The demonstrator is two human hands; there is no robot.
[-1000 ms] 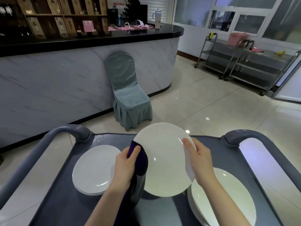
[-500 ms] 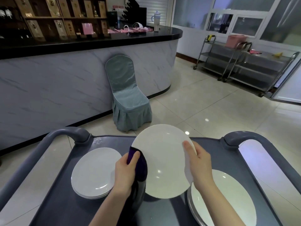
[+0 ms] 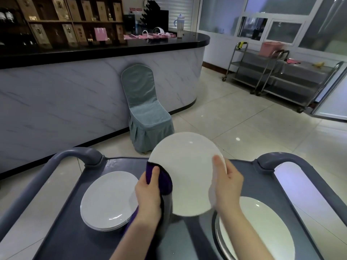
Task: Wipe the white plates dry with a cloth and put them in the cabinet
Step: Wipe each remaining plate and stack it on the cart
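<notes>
A white plate (image 3: 187, 173) is held up above the grey cart tray (image 3: 120, 163), tilted with its face toward the camera, between 2 hands. The left hand (image 3: 150, 194) grasps a purple cloth (image 3: 165, 182) and clamps it over the plate's left rim, with the thumb lying on top of the cloth and the fingers hidden behind. The rest of the cloth hangs down under that hand toward the tray. The right hand (image 3: 228, 186) grasps the plate's right rim, thumb pressed on the upper face, fingers out of sight behind it.

Below and left of the held plate, a stack of white plates (image 3: 109, 199) sits on the tray, just beside the left wrist. A 2nd stack of white plates (image 3: 262, 228) lies at the lower right, partly under the right forearm and cut off by the bottom of the view. The held plate touches neither stack.

The tray has a raised lip, and 2 curved grey handles rise at its far corners, the left handle (image 3: 80, 154) and the right handle (image 3: 281, 159). The plate's upper edge shows past the far lip. Just beyond stands a chair with a grey-green cover (image 3: 148, 109), backed against a marble-fronted counter (image 3: 75, 94). Tiled floor (image 3: 253, 132) lies open to the right, with steel trolleys (image 3: 277, 79) well apart along the far wall.
</notes>
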